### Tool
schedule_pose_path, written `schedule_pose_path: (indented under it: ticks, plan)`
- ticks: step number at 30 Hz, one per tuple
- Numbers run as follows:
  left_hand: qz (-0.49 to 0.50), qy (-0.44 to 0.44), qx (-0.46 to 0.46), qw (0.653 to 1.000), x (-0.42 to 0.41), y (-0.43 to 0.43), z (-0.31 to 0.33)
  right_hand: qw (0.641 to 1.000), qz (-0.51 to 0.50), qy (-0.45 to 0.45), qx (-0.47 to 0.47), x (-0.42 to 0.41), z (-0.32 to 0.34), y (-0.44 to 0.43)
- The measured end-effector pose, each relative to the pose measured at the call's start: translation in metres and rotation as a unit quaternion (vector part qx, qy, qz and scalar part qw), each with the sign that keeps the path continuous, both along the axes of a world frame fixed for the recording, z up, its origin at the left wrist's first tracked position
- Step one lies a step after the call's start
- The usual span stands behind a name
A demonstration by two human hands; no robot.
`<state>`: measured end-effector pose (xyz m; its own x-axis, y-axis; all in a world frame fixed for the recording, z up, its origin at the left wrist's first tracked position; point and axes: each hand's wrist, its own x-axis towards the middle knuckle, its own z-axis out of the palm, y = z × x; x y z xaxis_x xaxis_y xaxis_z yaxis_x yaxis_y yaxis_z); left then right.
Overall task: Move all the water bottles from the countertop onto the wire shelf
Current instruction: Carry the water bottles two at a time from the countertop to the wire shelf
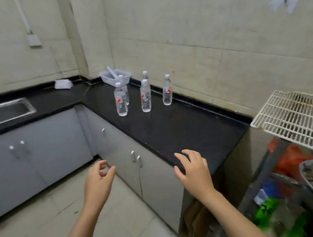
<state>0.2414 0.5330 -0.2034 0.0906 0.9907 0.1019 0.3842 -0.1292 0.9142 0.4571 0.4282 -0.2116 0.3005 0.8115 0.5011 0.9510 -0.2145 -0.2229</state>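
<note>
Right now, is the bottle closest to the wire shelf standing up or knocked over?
Standing up. The bottle rests on its base on the black countertop, white cap on top, near the wall.

Apparently 5 water bottles (120, 99) stand on the countertop (173, 128); both hands (98, 179) empty.

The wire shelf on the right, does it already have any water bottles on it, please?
No, the wire shelf is bare on top, and all five water bottles stand upright on the black countertop.
</note>
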Motion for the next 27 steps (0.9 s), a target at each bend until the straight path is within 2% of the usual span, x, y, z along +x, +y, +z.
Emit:
schedule_pose_path:
  ticks: [6, 11, 18, 23, 27]
  plan:
    - [0.117, -0.018, -0.034, 0.992, -0.113, 0.014, -0.025, 0.993, 0.113, -0.027, -0.023, -0.082, -0.012, 0.057]
    - [0.183, -0.006, -0.053, 0.982, -0.155, 0.034, -0.042, 0.986, 0.167, -0.005, -0.024, -0.114, -0.011, 0.115]
    - [0.226, 0.035, -0.042, 0.973, -0.162, 0.106, -0.046, 0.975, 0.207, 0.034, -0.075, -0.119, -0.025, 0.213]
    - [0.235, 0.052, -0.012, 0.971, -0.139, 0.191, -0.036, 0.967, 0.204, 0.143, -0.058, -0.094, -0.028, 0.307]
    - [0.234, 0.042, -0.005, 0.971, -0.113, 0.247, -0.029, 0.960, 0.202, 0.176, -0.078, -0.062, -0.025, 0.370]
